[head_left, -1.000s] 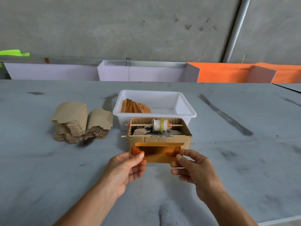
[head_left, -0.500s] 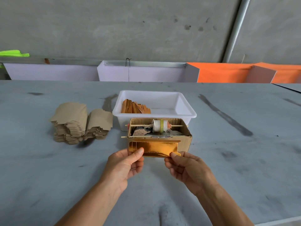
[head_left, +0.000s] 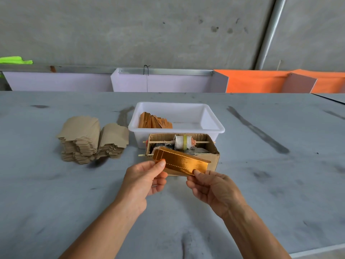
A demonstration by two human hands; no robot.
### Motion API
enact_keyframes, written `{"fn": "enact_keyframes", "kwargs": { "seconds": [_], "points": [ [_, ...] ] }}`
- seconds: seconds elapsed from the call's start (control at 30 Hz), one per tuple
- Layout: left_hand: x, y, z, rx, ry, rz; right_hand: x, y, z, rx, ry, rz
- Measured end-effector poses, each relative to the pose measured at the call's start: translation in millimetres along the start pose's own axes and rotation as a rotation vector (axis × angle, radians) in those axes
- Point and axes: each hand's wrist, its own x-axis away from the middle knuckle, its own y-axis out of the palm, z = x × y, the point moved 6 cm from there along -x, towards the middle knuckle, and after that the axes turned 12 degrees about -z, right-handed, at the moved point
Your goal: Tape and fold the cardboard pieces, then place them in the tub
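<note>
Piece: gold, now tilted, left end raised; earlier level.
Left hand: pinches left end.
Right hand: pinches right corner.
Tub: behind, unchanged.

No text, label or number seems legible on anything in view.

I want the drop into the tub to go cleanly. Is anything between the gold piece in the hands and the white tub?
Yes. The open cardboard box with the roll on a stick stands directly between the gold piece and the tub, against its near wall. The piece likely has to be lifted over it. The tub's right side is bare.
</note>
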Motion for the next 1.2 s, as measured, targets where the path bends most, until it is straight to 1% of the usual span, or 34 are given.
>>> {"fn": "enact_keyframes", "kwargs": {
  "seconds": [0.07, 0.13, 0.3, 0.57, 0.67, 0.77, 0.87, 0.97, 1.07, 1.13, 1.2],
  "points": [
    [0, 1, -1, 0.002, -0.041, -0.016, 1, -1, 0, 0.034, 0.016, 0.002],
    [-1, 0, -1, -0.01, -0.044, -0.009, 2, -1, 0, 0.052, 0.012, -0.002],
    [-2, -2, -3, -0.013, -0.001, 0.035, 2, 2, -2, 0.097, -0.037, 0.001],
    [-4, -3, -5, -0.066, 0.085, 0.049, 1, -1, -2, 0.09, -0.077, 0.102],
    [-3, -4, -4, -0.079, 0.16, 0.061, 0, 0, -3, 0.076, -0.128, 0.123],
    [1, -2, 2, -0.12, 0.281, 0.09, -1, 3, -4, -0.015, -0.202, 0.146],
    [3, -2, 5, -0.032, 0.352, 0.135, -1, 6, -6, -0.047, -0.295, 0.155],
    [0, 0, -3, 0.082, 0.314, 0.154, -1, 9, -7, -0.027, -0.355, 0.144],
    [-3, 6, -13, 0.113, 0.232, 0.115, 0, 14, -4, 0.008, -0.367, 0.13],
    [-3, 6, -16, 0.122, 0.221, 0.125, 0, 14, 0, -0.036, -0.349, 0.136],
    [-2, 6, -15, 0.112, 0.253, 0.147, 0, 13, 7, -0.107, -0.313, 0.139]
  ]
}}
